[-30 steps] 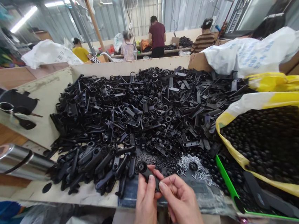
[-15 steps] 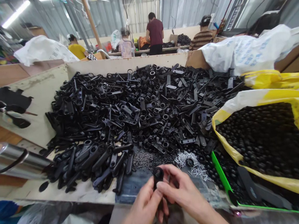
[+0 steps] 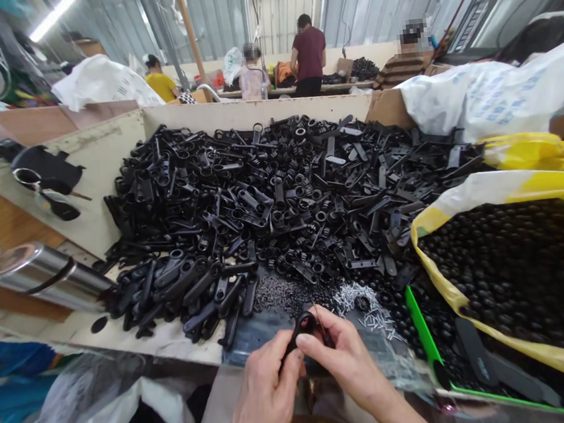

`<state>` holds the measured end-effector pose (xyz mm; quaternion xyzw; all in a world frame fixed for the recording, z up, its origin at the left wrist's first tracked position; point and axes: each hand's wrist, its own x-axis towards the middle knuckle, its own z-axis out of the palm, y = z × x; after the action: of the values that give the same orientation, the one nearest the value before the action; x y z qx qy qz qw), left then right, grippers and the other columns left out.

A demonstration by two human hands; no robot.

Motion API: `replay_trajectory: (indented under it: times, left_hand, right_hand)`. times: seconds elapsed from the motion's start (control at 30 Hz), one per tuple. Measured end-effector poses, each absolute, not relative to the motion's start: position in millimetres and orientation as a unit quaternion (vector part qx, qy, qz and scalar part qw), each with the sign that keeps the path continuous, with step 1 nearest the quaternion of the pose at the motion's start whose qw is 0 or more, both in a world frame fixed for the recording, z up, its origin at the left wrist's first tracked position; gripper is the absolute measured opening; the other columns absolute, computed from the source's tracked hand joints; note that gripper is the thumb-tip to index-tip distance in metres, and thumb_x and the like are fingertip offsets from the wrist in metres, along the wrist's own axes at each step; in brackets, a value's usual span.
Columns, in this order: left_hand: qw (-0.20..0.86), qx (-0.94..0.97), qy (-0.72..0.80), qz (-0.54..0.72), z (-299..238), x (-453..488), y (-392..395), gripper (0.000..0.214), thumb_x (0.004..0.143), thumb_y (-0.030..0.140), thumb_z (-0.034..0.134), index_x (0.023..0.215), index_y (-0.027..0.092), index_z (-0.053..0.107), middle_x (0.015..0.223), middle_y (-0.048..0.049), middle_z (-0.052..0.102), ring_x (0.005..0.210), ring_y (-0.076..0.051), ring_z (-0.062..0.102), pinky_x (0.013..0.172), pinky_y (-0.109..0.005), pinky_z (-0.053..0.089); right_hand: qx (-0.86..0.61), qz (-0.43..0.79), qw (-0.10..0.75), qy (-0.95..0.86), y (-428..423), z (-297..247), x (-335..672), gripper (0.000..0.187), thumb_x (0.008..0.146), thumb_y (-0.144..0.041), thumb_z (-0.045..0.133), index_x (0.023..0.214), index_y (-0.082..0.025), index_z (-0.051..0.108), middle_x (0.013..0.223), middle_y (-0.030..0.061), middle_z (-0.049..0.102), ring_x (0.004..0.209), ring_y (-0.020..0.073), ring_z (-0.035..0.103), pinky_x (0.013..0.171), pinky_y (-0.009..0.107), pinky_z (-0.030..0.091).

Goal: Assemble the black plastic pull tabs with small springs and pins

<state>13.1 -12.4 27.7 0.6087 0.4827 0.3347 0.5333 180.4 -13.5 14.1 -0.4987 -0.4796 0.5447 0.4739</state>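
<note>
Low in the head view, my left hand (image 3: 263, 399) and my right hand (image 3: 341, 365) meet over a dark flat sheet (image 3: 249, 338) at the front of the bin. Both grip a black plastic part with a ring end (image 3: 303, 324), and my fingers hide much of it. A thin dark pin (image 3: 321, 324) seems to stand by my right fingertips. Just beyond my hands lie a small pile of silver screws (image 3: 355, 297) and a pile of tiny dark pieces (image 3: 283, 294). A large heap of black plastic levers and ringed parts (image 3: 273, 219) fills the bin.
A pale board wall (image 3: 98, 163) bounds the heap. To the right are a yellow-and-white bag of black balls (image 3: 507, 269) and a green tray (image 3: 424, 337). A steel cylinder (image 3: 43, 274) lies at left. Several co-workers stand or sit at far benches.
The ringed part has turned in my fingers, its ring now tilting to the right. My hands stay close together, and the whole view has shifted slightly with my head.
</note>
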Motion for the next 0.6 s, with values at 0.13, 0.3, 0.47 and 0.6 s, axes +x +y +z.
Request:
replay_trajectory:
  times: [0.13,0.3,0.47,0.6]
  left_hand:
    - [0.49,0.643,0.491,0.324,29.1,14.1,-10.5,0.025,0.099,0.041,0.06,0.096,0.026,0.079,0.075,-0.0066,0.073,0.066,-0.024,0.064,0.066,-0.031,0.045]
    - [0.479,0.669,0.447,0.35,31.9,4.6,-6.1,0.022,0.098,0.033,0.063,0.106,0.028,0.083,0.106,-0.0117,0.079,0.099,-0.03,0.068,0.089,-0.033,0.048]
    - [0.56,0.618,0.446,0.323,17.6,-3.3,-14.9,0.023,0.097,0.04,0.065,0.107,0.028,0.083,0.078,-0.0065,0.074,0.069,-0.024,0.062,0.07,-0.03,0.049]
    - [0.589,0.514,0.49,0.386,2.2,-0.6,-26.7,0.042,0.09,0.044,0.075,0.129,0.03,0.077,0.106,-0.0101,0.08,0.082,-0.027,0.067,0.075,-0.03,0.053]
  right_hand:
    - [-0.507,0.513,0.486,-0.494,-14.3,17.3,177.9,0.029,0.087,-0.04,0.072,0.073,-0.021,0.056,0.071,-0.0053,0.043,0.065,0.0138,0.038,0.058,0.025,0.033]
    - [-0.504,0.471,0.513,-0.511,-20.2,19.7,176.2,0.015,0.084,-0.029,0.072,0.078,-0.021,0.062,0.081,-0.0019,0.051,0.07,0.0147,0.044,0.06,0.025,0.036]
    - [-0.469,0.582,0.461,-0.477,-20.6,27.3,174.7,0.013,0.083,-0.03,0.072,0.092,-0.02,0.069,0.084,-0.0004,0.059,0.07,0.015,0.054,0.06,0.024,0.043]
    - [-0.452,0.655,0.433,-0.423,-19.3,29.3,172.9,0.027,0.082,-0.035,0.075,0.102,-0.018,0.071,0.068,-0.0039,0.061,0.053,0.01,0.049,0.051,0.02,0.041]
